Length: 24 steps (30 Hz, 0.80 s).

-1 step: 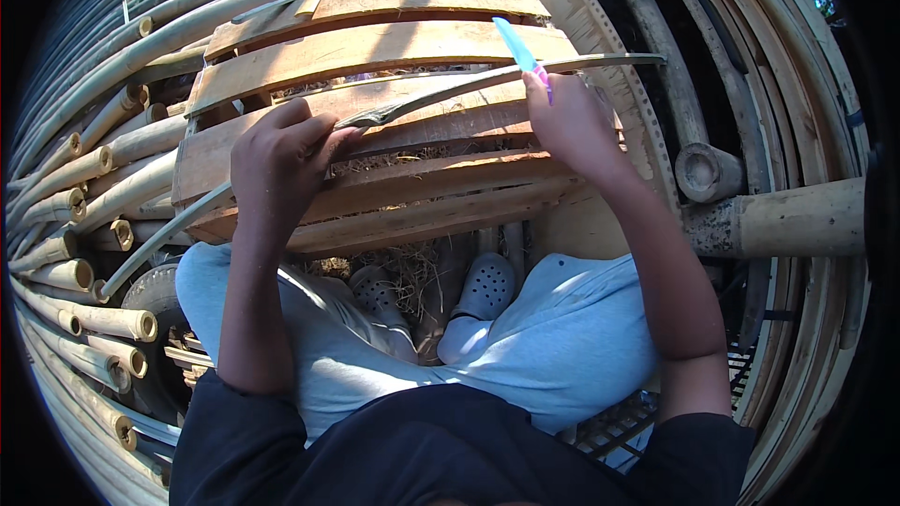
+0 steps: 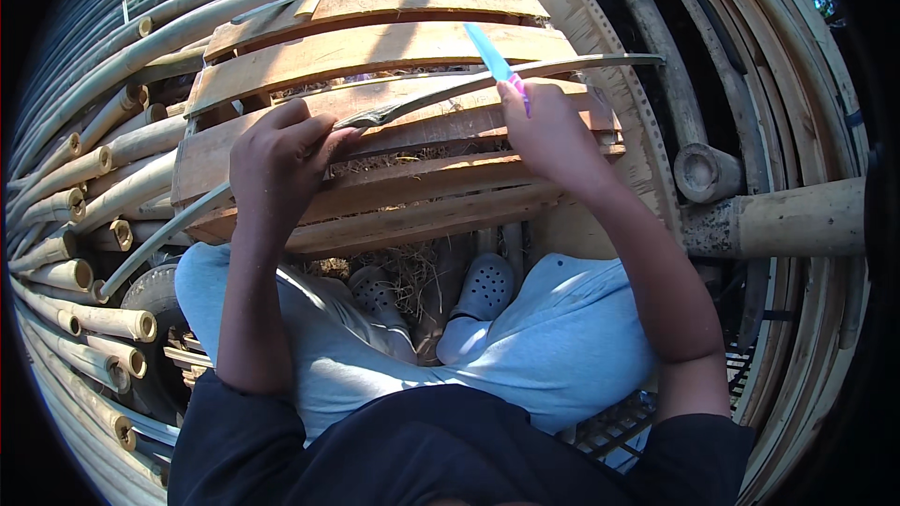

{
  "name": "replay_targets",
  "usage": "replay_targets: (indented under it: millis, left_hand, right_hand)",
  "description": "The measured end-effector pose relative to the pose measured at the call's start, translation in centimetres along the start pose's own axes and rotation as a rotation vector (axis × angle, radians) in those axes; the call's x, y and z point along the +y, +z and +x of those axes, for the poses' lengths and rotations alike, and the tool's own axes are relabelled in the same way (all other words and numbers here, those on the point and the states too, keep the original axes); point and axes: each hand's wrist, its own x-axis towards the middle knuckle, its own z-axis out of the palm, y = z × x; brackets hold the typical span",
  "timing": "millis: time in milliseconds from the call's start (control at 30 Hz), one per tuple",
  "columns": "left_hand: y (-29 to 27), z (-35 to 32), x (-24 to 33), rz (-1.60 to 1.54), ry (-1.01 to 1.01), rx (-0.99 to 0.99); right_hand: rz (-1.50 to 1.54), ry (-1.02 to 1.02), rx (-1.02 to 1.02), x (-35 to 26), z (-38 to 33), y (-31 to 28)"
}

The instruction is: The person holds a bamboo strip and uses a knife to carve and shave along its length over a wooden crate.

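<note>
My left hand (image 2: 278,157) is closed around a long, thin bamboo strip (image 2: 427,98), which runs from the lower left, through the fist, to the upper right. Just right of my left fingers the strip looks darker and rough. In my right hand (image 2: 553,134) is a knife (image 2: 488,50) with a light blue blade and a pink-purple handle, its tip pointing up and away. Blade and strip cross near my right fingertips; whether they touch I cannot tell. Beneath both hands stands a slatted wooden crate (image 2: 375,49).
Stacked bamboo poles (image 2: 117,320) fill the left side, beside a black tyre (image 2: 155,295). A curved brown board (image 2: 600,23) leans at the crate's right. Further right are a thick bamboo pole (image 2: 806,215) and long wooden planks (image 2: 814,337). My grey clogs (image 2: 487,283) are below the crate.
My right hand has shifted left along the strip with the knife, closer to my left hand. The left hand and the strip stay in place.
</note>
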Motion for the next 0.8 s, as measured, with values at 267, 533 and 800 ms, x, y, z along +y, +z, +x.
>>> replay_targets:
  millis: [267, 533, 800]
  left_hand:
    - [-0.1, 0.0, 0.0, 0.001, 0.014, 0.007]
    - [0.1, -0.2, -0.1, 0.009, 0.037, 0.027]
    - [-0.9, 0.4, -0.6, -0.091, -0.004, 0.071]
  right_hand:
    - [-0.133, 0.089, 0.183, 4.3, 3.0, -3.7]
    - [-0.108, -0.240, -0.099, -3.8, -4.4, 1.3]
    - [0.159, -0.241, -0.053, 2.2, -3.2, -8.6]
